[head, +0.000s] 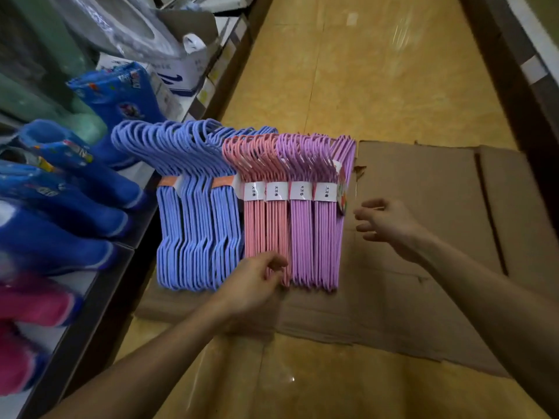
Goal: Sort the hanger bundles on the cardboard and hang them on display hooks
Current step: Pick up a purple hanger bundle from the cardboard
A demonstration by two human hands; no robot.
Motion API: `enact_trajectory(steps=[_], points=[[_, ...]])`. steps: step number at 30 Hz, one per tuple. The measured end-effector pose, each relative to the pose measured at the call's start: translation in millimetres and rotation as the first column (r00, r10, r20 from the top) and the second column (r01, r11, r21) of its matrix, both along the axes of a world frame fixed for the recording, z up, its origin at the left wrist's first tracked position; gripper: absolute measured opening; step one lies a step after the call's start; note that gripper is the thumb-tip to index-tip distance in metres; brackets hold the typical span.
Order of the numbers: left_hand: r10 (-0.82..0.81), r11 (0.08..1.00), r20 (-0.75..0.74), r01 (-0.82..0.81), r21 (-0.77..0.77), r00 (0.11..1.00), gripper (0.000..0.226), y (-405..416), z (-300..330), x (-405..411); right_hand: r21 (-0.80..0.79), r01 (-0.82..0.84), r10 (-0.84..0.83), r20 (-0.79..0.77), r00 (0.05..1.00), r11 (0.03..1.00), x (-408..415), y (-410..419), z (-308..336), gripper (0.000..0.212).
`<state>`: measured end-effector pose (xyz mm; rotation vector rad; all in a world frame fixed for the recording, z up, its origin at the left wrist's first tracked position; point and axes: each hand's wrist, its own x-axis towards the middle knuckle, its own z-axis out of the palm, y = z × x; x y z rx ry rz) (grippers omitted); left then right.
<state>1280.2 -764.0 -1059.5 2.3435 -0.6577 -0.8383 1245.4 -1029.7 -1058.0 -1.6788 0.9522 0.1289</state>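
A row of banded hanger bundles lies on flattened cardboard (423,237) on the floor. From left to right stand blue bundles (193,231), pink bundles (263,225) and purple bundles (314,237), each with a paper label band. My left hand (257,282) sits at the lower end of the pink bundles, with its fingers curled round the bottom of them. Just right of the purple bundles my right hand (384,225) hovers over bare cardboard, fingers loosely curled, holding nothing.
A shelf (90,313) along the left carries blue rubber boots (69,182), pink boots (30,303) and a white box (181,68). Yellow floor tiles (378,80) stretch ahead. A dark shelf base (514,86) runs along the right.
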Motion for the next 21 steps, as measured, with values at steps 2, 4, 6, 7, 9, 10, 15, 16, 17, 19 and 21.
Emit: enact_trajectory(steps=[2,4,6,7,9,10,15,16,17,19,21], points=[[-0.14,0.988,0.09,0.133,0.083,0.986,0.04,-4,-7,1,0.039,-0.031,0.031,0.001,1.0,0.999,5,7,-20,0.039],[-0.265,0.955,0.127,0.241,0.175,0.956,0.047,-10,-11,0,0.114,-0.048,0.046,0.018,0.999,0.992,12,18,-36,0.036],[-0.309,0.937,0.121,0.28,0.209,0.943,0.051,-17,-13,-3,0.204,-0.046,0.036,0.05,0.998,0.978,22,29,-49,0.033],[-0.309,0.938,0.118,0.282,0.202,0.944,0.051,-21,-13,-5,0.239,-0.042,0.026,0.072,0.997,0.97,26,35,-54,0.031],[-0.313,0.94,0.116,0.29,0.178,0.943,0.051,-25,-13,-9,0.297,-0.002,-0.033,0.112,0.993,0.955,35,44,-61,0.027],[-0.33,0.935,0.117,0.307,0.179,0.937,0.051,-25,-14,-10,0.313,0.038,-0.077,0.113,0.991,0.949,38,46,-65,0.028],[-0.361,0.923,0.127,0.335,0.188,0.924,0.05,-24,-15,-4,0.37,0.099,-0.126,0.05,0.991,0.924,45,53,-68,0.036],[-0.362,0.922,0.126,0.336,0.191,0.923,0.048,-24,-14,-3,0.365,0.103,-0.131,0.052,0.99,0.925,46,54,-68,0.037],[-0.366,0.92,0.124,0.338,0.197,0.922,0.046,-25,-14,-1,0.351,0.111,-0.139,0.056,0.989,0.93,47,55,-68,0.036],[-0.355,0.924,0.124,0.327,0.198,0.927,0.043,-27,-11,3,0.322,0.125,-0.156,0.07,0.985,0.938,48,54,-69,0.034],[-0.311,0.943,0.131,0.288,0.169,0.941,0.041,-30,-9,7,0.312,0.127,-0.16,0.081,0.984,0.941,48,53,-67,0.033]])
